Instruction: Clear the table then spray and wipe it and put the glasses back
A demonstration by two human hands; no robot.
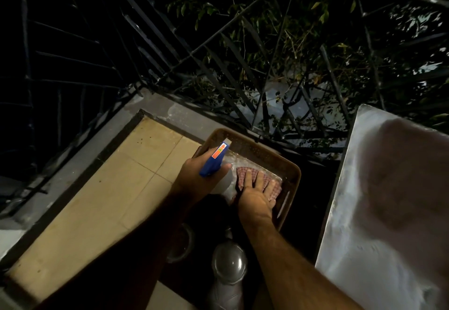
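Observation:
My left hand [196,176] grips a blue spray bottle [215,160] with an orange label and a pale nozzle, held just above the near-left part of a small table. My right hand [257,193] lies flat, fingers spread, on a red checked cloth [243,172] pressed onto the table's shiny wet top [227,184]. A brown perforated rim [267,150] frames that top. Two metal glasses stand on the dark floor below, one domed and shiny [229,263], one dim in shadow [182,244].
Beige floor tiles [109,188] spread to the left, edged by a grey kerb [170,110]. Black metal railings [218,49] with leafy branches behind close off the far side. A large pale board [379,212] stands at the right.

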